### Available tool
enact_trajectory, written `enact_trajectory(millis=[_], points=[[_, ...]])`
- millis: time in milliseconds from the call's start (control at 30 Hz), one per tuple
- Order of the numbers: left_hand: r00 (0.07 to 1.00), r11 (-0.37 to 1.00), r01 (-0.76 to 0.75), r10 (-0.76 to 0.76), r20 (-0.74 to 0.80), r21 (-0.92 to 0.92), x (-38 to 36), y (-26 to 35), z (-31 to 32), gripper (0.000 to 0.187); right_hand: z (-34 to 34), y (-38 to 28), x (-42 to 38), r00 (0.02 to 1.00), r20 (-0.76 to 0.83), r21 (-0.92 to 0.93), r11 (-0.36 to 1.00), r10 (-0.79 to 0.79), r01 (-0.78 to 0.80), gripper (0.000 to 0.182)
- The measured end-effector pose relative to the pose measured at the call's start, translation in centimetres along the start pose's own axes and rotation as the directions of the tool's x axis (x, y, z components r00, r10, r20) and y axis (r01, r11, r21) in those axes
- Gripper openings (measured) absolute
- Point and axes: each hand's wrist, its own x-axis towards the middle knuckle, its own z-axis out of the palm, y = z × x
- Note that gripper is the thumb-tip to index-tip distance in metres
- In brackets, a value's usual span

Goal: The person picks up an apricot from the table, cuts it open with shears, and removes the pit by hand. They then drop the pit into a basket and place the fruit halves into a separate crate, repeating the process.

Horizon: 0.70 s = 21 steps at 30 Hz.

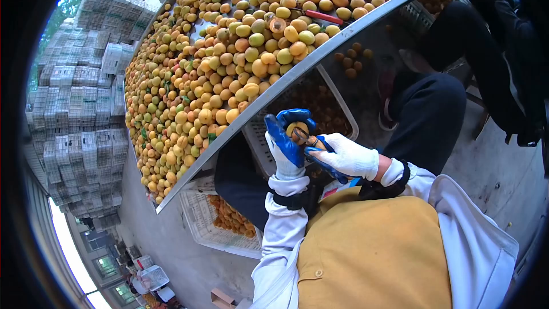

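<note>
My left hand, in a white glove with blue coating, is closed around an apricot. My right hand, gloved the same way, grips a small hand tool with a curved metal end. The tool's tip touches the fruit, at its opened or dark side. Fingers cover most of the tool's handle. Both hands are over a white crate below the table's edge, with dark orange pieces inside.
A metal-edged table holds a large heap of apricots. A red-handled tool lies among them. Another white crate with orange pieces stands on the floor at left. Another person's legs are at right. Stacked crates stand far left.
</note>
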Motion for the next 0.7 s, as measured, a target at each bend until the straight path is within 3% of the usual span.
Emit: enact_trajectory(millis=[67,100,200,333,400,500,700], points=[[0.988,0.992,-0.014,-0.006,-0.157,-0.126,-0.5,-0.6,0.8,0.074,0.1,0.2,0.1,0.998,-0.057,-0.042,0.999,0.024,-0.026,0.032],[0.987,0.989,0.003,-0.026,-0.160,-0.148,-0.9,-0.9,1.3,0.074,-0.1,0.3,-0.6,0.997,-0.062,-0.048,0.997,0.050,-0.053,0.032],[0.983,0.991,-0.073,0.090,-0.159,0.108,-1.0,-0.2,1.1,0.073,0.6,0.7,-0.3,0.996,-0.070,-0.090,0.995,-0.049,0.043,0.032],[0.987,0.974,-0.100,0.123,-0.106,0.205,-0.4,0.3,0.7,0.069,0.4,0.5,-0.3,0.987,-0.106,-0.244,0.966,-0.117,0.088,0.032],[0.995,0.981,-0.040,0.057,-0.084,0.192,-0.1,0.8,0.6,0.069,0.1,0.2,-0.2,0.983,-0.093,-0.284,0.951,-0.156,0.124,0.033],[0.989,0.994,0.037,-0.021,-0.146,0.106,0.9,1.8,0.9,0.070,-0.3,-0.5,-0.3,0.996,-0.017,-0.233,0.969,-0.093,0.086,0.034],[0.948,0.998,0.025,-0.006,-0.318,0.058,2.6,3.2,-0.3,0.069,-0.2,-0.7,-0.5,0.999,0.010,-0.381,0.924,0.030,-0.024,0.033]])
